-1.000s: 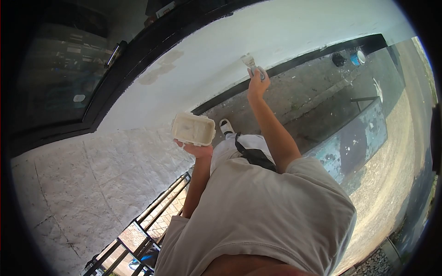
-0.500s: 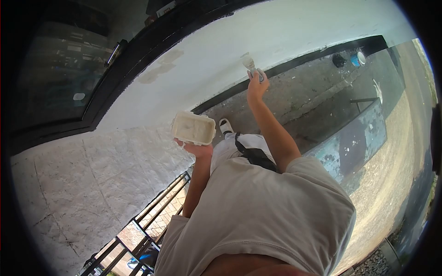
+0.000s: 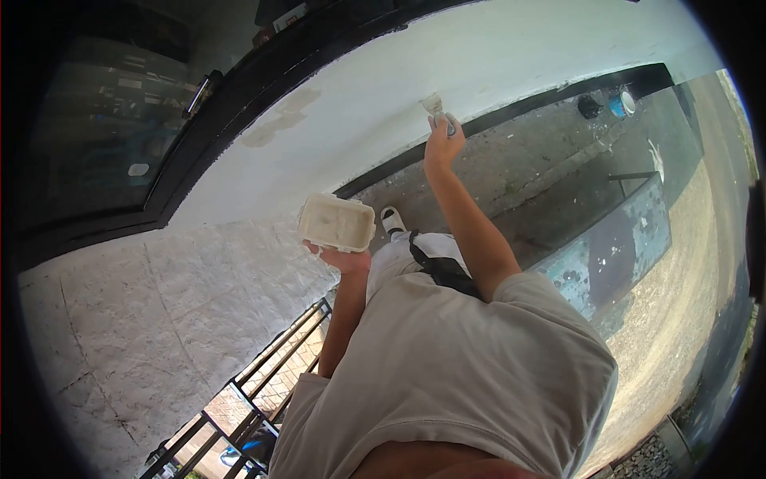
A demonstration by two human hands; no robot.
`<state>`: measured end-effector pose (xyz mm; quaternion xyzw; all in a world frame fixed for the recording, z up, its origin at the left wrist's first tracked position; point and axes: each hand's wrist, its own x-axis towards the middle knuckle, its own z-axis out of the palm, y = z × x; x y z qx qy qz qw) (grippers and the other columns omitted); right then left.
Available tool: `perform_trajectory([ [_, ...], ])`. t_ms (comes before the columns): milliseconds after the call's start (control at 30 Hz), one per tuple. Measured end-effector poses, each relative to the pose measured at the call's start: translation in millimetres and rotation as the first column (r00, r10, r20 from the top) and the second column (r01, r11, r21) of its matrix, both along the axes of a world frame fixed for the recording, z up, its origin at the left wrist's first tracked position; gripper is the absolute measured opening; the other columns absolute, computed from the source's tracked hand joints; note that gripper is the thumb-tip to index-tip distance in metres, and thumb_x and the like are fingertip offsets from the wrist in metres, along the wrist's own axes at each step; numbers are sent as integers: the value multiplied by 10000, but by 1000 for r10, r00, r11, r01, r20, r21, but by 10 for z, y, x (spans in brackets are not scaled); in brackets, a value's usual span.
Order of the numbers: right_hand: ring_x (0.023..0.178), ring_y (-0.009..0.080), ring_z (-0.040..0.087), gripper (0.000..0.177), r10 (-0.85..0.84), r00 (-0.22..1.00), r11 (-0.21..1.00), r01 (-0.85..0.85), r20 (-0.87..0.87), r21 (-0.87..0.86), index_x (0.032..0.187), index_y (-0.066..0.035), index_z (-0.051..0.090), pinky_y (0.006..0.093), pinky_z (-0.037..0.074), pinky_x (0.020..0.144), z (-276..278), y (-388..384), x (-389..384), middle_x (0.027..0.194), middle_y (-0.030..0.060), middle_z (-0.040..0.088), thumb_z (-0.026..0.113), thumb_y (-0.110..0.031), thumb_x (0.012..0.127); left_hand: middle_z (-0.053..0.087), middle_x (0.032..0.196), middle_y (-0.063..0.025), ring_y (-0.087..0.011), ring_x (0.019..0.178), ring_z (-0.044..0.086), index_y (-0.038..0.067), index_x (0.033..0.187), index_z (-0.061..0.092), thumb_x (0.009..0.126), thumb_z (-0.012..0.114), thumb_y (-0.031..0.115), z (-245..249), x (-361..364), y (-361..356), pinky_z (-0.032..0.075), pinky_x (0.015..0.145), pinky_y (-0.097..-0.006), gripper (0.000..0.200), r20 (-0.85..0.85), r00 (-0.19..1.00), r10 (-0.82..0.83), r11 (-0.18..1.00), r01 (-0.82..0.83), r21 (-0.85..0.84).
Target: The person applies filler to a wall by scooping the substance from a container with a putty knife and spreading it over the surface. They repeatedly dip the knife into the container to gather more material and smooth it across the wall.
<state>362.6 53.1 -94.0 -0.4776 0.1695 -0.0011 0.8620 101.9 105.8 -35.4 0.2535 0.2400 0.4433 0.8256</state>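
Note:
On my left hand [image 3: 343,259] rests a cream rectangular tub [image 3: 337,223], with pale paste coating its inside; the fingers wrap round its underside. My right hand [image 3: 444,142] grips the handle of a putty knife [image 3: 433,104]. The knife's blade lies at the white wall [image 3: 359,96], over a small greyish smear, above the black band at the wall's foot. A larger damp-looking patch [image 3: 281,120] marks the wall to the left.
A black-framed glass door [image 3: 104,128] stands at the upper left. A rough whitish surface [image 3: 175,319] and black metal railing [image 3: 271,359] lie lower left. At the right are a blue-grey bench [image 3: 614,247], a blue-and-white bucket [image 3: 621,104] and a dark object [image 3: 589,107].
My right hand and the putty knife have shifted slightly left and down along the wall. The tub in my left hand has hardly moved.

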Motion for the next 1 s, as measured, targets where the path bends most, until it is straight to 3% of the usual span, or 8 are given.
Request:
perform_trajectory([
  [200, 1131, 370, 656, 443, 72, 997, 994, -72, -9, -88, 1305, 217, 446, 325, 582, 954, -209, 28, 58, 1282, 352, 527, 562, -50, 971, 471, 1480, -19, -289, 1323, 500, 262, 1514, 376, 960, 404, 706, -43, 42, 16, 459, 1081, -532, 711, 15, 1000, -10, 1000, 10, -5],
  [300, 1153, 342, 664, 443, 82, 996, 985, -88, -44, -151, 1338, 186, 458, 337, 560, 949, -144, 115, 84, 1251, 327, 596, 541, -83, 995, 467, 1484, -18, -290, 1327, 497, 262, 1514, 376, 959, 405, 706, -60, 36, 21, 458, 1082, -534, 711, 13, 1000, -4, 1000, 5, -8],
  [500, 1150, 364, 652, 461, 60, 998, 998, -61, -11, -17, 1325, 209, 442, 319, 562, 957, -32, -19, -23, 1302, 359, 526, 560, -70, 977, 464, 1487, -17, -291, 1339, 487, 260, 1513, 378, 958, 405, 708, -36, 72, 34, 450, 1090, -532, 714, 27, 1000, -14, 999, 13, 37],
  [700, 1150, 347, 665, 448, 114, 993, 969, -109, 12, -220, 1347, 186, 453, 337, 554, 953, -122, 63, 29, 1266, 331, 590, 534, -89, 1002, 462, 1488, -21, -296, 1339, 484, 257, 1513, 379, 952, 406, 718, -56, 119, 23, 444, 1096, -531, 726, 25, 999, -47, 999, 47, 24],
  [1000, 1180, 345, 647, 460, 77, 997, 995, -76, 4, -71, 1342, 198, 442, 339, 545, 974, 101, -30, -92, 1265, 337, 583, 534, -92, 998, 471, 1477, -23, -296, 1325, 494, 258, 1502, 394, 945, 421, 719, -37, 186, 13, 453, 1086, -532, 724, 3, 999, -44, 999, 44, 25],
])
